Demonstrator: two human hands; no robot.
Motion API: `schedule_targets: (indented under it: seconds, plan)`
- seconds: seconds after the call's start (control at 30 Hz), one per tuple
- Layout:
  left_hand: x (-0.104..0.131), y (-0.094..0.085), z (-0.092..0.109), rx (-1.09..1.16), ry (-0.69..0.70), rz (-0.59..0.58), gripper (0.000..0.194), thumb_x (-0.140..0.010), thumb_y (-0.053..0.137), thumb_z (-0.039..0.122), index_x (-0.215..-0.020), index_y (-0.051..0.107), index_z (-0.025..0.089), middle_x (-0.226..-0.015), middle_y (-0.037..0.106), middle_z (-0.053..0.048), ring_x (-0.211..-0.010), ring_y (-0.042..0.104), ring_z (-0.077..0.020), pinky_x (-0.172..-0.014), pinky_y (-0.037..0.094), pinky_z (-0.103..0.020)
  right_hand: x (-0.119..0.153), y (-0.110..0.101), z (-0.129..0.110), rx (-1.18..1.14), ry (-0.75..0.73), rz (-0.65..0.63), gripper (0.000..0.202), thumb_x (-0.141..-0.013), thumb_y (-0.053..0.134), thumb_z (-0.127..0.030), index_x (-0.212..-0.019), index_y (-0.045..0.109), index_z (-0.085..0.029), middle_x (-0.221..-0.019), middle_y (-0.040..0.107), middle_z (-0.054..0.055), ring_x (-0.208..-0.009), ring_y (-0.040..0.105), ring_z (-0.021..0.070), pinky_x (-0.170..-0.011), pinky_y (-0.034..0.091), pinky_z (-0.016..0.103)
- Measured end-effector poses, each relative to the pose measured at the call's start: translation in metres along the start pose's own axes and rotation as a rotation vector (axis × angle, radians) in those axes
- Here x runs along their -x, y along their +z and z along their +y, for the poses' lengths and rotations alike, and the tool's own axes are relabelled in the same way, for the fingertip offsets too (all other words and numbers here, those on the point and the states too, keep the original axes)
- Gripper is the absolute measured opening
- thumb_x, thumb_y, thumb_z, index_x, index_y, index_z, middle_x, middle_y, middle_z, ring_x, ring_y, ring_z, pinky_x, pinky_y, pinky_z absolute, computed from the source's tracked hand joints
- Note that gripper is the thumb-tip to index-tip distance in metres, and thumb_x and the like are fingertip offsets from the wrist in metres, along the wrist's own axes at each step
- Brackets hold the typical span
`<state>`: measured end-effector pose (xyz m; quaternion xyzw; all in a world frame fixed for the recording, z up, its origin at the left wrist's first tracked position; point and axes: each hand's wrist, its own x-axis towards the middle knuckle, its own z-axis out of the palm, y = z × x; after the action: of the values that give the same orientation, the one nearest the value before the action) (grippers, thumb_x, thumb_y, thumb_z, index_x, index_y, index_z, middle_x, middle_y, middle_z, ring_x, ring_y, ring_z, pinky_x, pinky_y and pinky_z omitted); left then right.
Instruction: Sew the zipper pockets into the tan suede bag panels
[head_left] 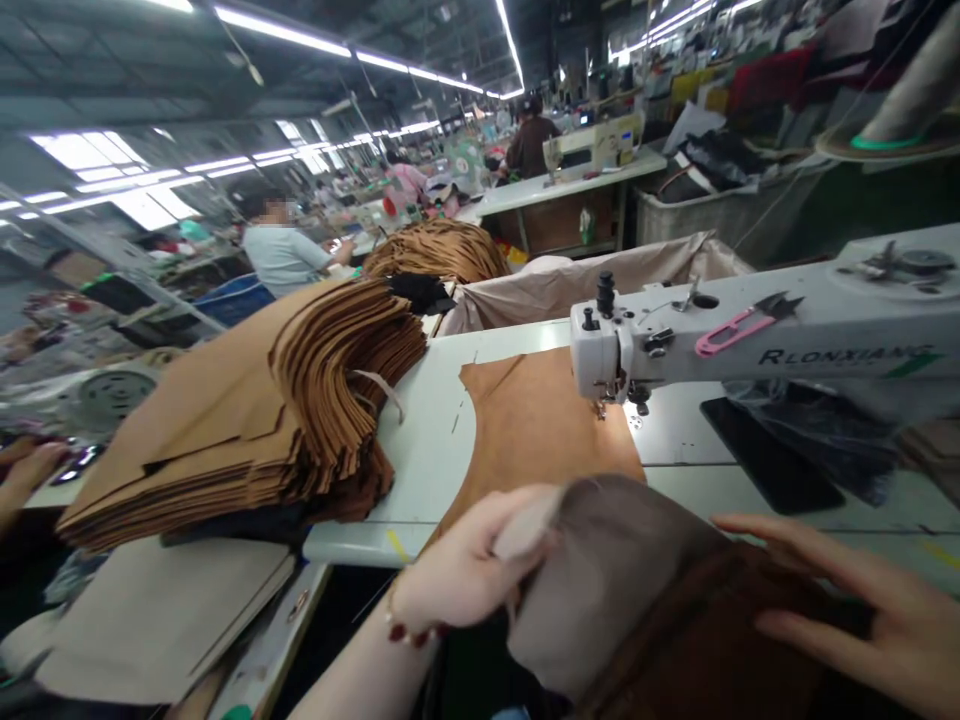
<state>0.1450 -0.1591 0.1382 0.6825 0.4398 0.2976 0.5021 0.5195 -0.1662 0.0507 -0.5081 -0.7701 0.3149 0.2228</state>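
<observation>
My left hand point(487, 555), with a beaded bracelet at its wrist, pinches the edge of a grey-brown fabric piece point(607, 570) in front of the table edge. Dark brown cloth point(720, 640) lies against that piece on its right side. Over the dark cloth, my right hand point(847, 610) has its fingers spread; whether it touches the cloth I cannot tell. A tan fabric panel point(532, 430) lies flat on the table, one side reaching under the head of the white sewing machine point(600, 350). Its near end is hidden behind my left hand and the fabric.
A tall stack of tan cut panels point(247, 400) stands on the left, with grey panels point(165, 620) below it. Pink-handled thread snips point(742, 325) rest on the machine arm. A black phone point(772, 455) lies to the right. Behind the table is a cloth-lined bin point(525, 295).
</observation>
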Motion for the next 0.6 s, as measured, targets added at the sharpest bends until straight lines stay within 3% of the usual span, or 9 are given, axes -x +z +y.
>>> schedule_targets:
  seconds: [0.07, 0.13, 0.2, 0.27, 0.33, 0.43, 0.53, 0.6]
  plan:
    - [0.012, -0.037, -0.014, -0.016, -0.189, 0.289, 0.038, -0.092, 0.067, 0.040, -0.125, 0.068, 0.020, -0.111, 0.077, -0.006, -0.109, 0.070, -0.0270, -0.094, 0.058, -0.036, -0.029, 0.005, -0.013, -0.074, 0.032, -0.115, 0.052, -0.089, 0.064, -0.050, -0.138, 0.059, -0.035, -0.119, 0.073, 0.007, -0.113, 0.069, 0.0276, -0.092, 0.058, 0.033]
    - [0.018, -0.071, -0.031, -0.057, -0.274, 0.457, 0.047, -0.087, 0.072, 0.045, -0.127, 0.066, 0.021, -0.113, 0.076, -0.006, -0.112, 0.069, -0.0299, -0.098, 0.056, -0.040, -0.056, 0.008, -0.019, -0.086, 0.009, -0.094, 0.056, -0.090, 0.062, -0.051, -0.142, 0.056, -0.031, -0.109, 0.075, 0.005, -0.103, 0.072, 0.0251, -0.087, 0.059, 0.033]
    - [0.020, -0.098, -0.052, -0.231, -0.325, 0.453, 0.053, -0.090, 0.066, 0.043, -0.136, 0.060, 0.019, -0.121, 0.073, -0.009, -0.118, 0.067, -0.0315, -0.103, 0.052, -0.042, -0.075, 0.014, -0.019, -0.011, -0.014, 0.025, 0.054, -0.092, 0.058, -0.050, -0.142, 0.055, -0.028, -0.094, 0.075, 0.003, -0.083, 0.072, 0.0211, -0.073, 0.059, 0.031]
    - [0.019, -0.113, -0.074, -0.557, -0.432, 0.425, 0.062, -0.091, 0.062, 0.036, -0.148, 0.047, 0.016, -0.129, 0.069, -0.014, -0.122, 0.064, -0.0347, -0.105, 0.049, -0.047, -0.084, 0.025, -0.016, 0.104, -0.031, 0.152, 0.048, -0.094, 0.055, -0.046, -0.137, 0.058, -0.027, -0.087, 0.073, 0.001, -0.072, 0.069, 0.0186, -0.064, 0.055, 0.030]
    - [0.012, -0.113, -0.092, -0.902, -0.503, 0.426, 0.076, -0.090, 0.064, 0.031, -0.156, 0.033, 0.011, -0.140, 0.059, -0.023, -0.133, 0.055, -0.0402, -0.110, 0.043, -0.052, -0.081, 0.042, -0.015, 0.180, -0.071, 0.198, 0.038, -0.096, 0.054, -0.044, -0.129, 0.062, -0.028, -0.091, 0.073, 0.001, -0.073, 0.069, 0.0176, -0.065, 0.054, 0.031]
    - [-0.017, -0.093, -0.108, -1.159, -0.327, 0.378, 0.072, -0.094, 0.062, 0.032, -0.156, 0.031, 0.010, -0.152, 0.044, -0.026, -0.146, 0.037, -0.0415, -0.116, 0.035, -0.054, -0.069, 0.075, -0.025, 0.222, -0.201, 0.126, 0.030, -0.098, 0.053, -0.040, -0.122, 0.064, -0.027, -0.105, 0.072, 0.003, -0.089, 0.069, 0.0182, -0.078, 0.055, 0.032]
    - [-0.069, -0.062, -0.115, -1.113, 0.049, 0.177, 0.045, -0.100, 0.053, 0.029, -0.143, 0.047, 0.017, -0.143, 0.054, -0.017, -0.136, 0.048, -0.0317, -0.115, 0.039, -0.048, -0.062, 0.112, -0.042, 0.344, -0.342, 0.063, 0.031, -0.092, 0.063, -0.036, -0.121, 0.063, -0.024, -0.113, 0.070, 0.006, -0.090, 0.068, 0.0206, -0.077, 0.055, 0.036]
    - [-0.104, -0.043, -0.121, -1.077, 0.138, 0.071, 0.033, -0.100, 0.057, 0.038, -0.128, 0.057, 0.021, -0.126, 0.062, -0.009, -0.121, 0.057, -0.0252, -0.107, 0.046, -0.038, -0.063, 0.134, -0.051, 0.445, -0.424, 0.072, 0.040, -0.083, 0.073, -0.035, -0.119, 0.064, -0.021, -0.114, 0.069, 0.008, -0.083, 0.066, 0.0227, -0.072, 0.055, 0.038]
